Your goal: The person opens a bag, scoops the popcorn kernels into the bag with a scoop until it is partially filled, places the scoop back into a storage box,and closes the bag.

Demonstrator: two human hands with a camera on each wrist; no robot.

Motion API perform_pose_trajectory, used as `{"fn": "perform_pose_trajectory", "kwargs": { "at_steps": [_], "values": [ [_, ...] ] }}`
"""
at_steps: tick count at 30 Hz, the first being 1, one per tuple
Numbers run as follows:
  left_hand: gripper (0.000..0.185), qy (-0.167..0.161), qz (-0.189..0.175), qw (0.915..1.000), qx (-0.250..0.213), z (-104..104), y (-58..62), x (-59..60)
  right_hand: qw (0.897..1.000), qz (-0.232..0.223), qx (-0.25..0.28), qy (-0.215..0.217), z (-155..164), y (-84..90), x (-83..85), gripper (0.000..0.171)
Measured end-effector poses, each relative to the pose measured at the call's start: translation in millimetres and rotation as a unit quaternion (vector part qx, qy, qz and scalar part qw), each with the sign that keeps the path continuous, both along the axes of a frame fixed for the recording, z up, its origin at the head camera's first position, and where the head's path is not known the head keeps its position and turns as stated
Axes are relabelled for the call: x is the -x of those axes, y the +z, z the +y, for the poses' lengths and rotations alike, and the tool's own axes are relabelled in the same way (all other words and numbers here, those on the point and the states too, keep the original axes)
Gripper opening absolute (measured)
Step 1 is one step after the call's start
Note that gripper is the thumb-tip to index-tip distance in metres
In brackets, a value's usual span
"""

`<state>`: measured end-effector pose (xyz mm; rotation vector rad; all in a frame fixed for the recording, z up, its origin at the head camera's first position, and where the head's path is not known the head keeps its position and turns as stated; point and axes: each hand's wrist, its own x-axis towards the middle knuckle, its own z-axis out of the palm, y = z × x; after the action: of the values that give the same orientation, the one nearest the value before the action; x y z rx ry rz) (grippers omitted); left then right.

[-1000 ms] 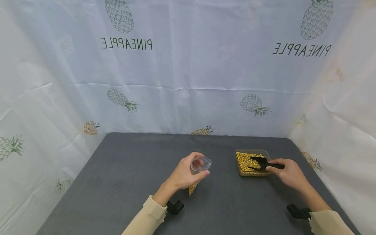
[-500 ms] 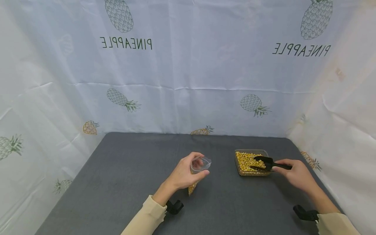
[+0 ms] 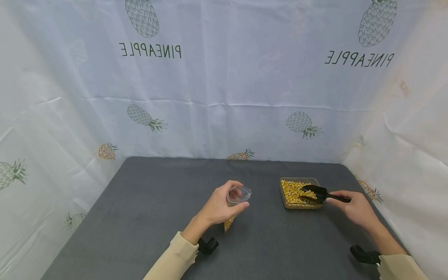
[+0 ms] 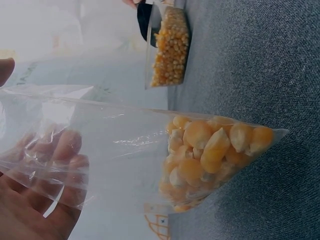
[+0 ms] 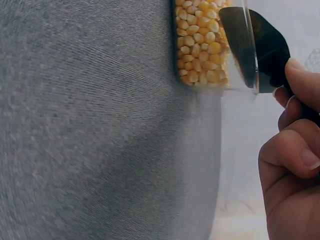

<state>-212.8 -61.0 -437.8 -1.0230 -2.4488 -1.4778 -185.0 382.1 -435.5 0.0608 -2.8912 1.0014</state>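
My left hand (image 3: 222,204) curls round the upper part of a clear plastic bag (image 4: 125,145), keeping its mouth spread. Yellow corn kernels (image 4: 210,150) fill the bag's pointed lower end, seen in the left wrist view. On the right, my right hand (image 3: 355,208) grips the handle of a black scoop (image 3: 318,192). The scoop's blade lies over the near right rim of a clear rectangular container (image 3: 304,207), its front end at the corn kernels (image 3: 292,190) inside. How much corn the scoop carries is hard to tell.
A dark grey cloth covers the table (image 3: 168,202). White curtains (image 3: 224,77) printed with pineapples hang behind it and along both sides. A black strap mount (image 3: 209,246) sits at the left wrist, another mount (image 3: 364,254) at the right.
My right hand has drawn the scoop a little to the right across the container, mostly in the first half second. My left hand and the bag stay in place.
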Motion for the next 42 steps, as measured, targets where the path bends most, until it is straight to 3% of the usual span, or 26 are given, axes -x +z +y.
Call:
{"fn": "perform_pose_trajectory", "kwargs": {
  "at_steps": [16, 24, 42],
  "values": [
    [0.051, -0.003, -0.007, 1.0000, 0.000, 0, -0.8, 0.7, 0.996, 0.019, 0.086, 0.004, -16, -7.8, 4.2, 0.048],
    [0.051, -0.002, -0.009, 1.0000, 0.000, 1, -1.2, 0.7, 0.996, 0.012, 0.087, 0.020, -35, 2.4, 6.4, 0.048],
    [0.053, -0.003, -0.013, 0.9999, 0.007, 1, -0.2, 0.7, 0.991, 0.049, 0.085, 0.089, -88, 31.4, 17.5, 0.039]
  ]
}}
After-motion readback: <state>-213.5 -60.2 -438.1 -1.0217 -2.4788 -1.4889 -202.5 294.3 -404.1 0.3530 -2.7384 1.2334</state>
